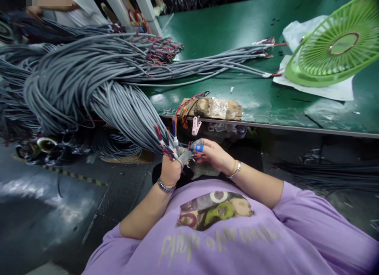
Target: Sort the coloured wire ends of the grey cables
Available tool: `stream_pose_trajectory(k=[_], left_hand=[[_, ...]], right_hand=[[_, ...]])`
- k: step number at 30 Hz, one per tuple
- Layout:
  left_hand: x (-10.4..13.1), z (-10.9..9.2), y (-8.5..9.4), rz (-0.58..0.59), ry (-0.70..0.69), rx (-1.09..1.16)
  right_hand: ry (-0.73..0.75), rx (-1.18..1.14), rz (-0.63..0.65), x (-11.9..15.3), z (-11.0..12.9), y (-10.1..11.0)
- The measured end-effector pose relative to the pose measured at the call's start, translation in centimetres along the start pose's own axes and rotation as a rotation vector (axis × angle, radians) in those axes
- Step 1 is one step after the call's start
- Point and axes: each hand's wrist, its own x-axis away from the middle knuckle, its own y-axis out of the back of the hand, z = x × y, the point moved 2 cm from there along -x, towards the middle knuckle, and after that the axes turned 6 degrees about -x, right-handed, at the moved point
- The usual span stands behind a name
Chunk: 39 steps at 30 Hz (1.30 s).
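Nearest, a lilac shirt [133, 251]; just past it both hands, close together. Left hand [171, 171] closed round a few cable ends; right hand [215, 154] curled in from the other side, tape on a fingertip and a blue band on a finger, at the thin wires [168, 151]; cannot tell whether it grips or only touches them. The grey cables [127, 109] spill off the surface [219, 26] in a thick sheaf, ends sloping down toward the left hand. Judged by look: one cable light and springy, the whole sheaf heavy, apt to drag back toward the pile; jackets smooth, perhaps a little slippery. Bare wires look soft, easily bent or nicked. Best hold: firmly on the jacket just behind the white collar, wires left free for a light fingertip pinch. Beyond, a pink clip [196, 125] hangs at the surface's edge beside a wooden block [235, 109]. Farther, more cables [201, 67] lie along the surface toward a green fan [334, 65]. Far left, a co-worker's hand [34, 12].
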Motion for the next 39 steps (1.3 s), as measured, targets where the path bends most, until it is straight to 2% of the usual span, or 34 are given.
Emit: stream_pose_trajectory(k=[4,9,14,22,30,39], left_hand=[[-0.3,0.3,0.3,0.151,0.007,-0.090],[-0.6,0.0,0.5,0.240,0.019,-0.112],[-0.6,-0.4,0.4,0.248,0.051,-0.125],[-0.7,-0.9,0.2,0.249,0.078,-0.129],[-0.7,-0.7,0.4,0.270,0.095,-0.099],[-0.6,-0.6,0.5,0.280,0.092,-0.089]], right_hand=[[-0.045,0.091,0.078,-0.4,1.7,0.3],[-0.009,0.282,0.121,-1.2,2.5,0.3],[0.063,0.387,0.139,-1.5,2.4,-0.1],[0.132,0.325,0.147,-1.7,2.7,-0.3],[0.092,0.550,0.226,-1.5,3.8,0.8],[0.127,0.505,0.207,-1.8,3.5,0.0]])
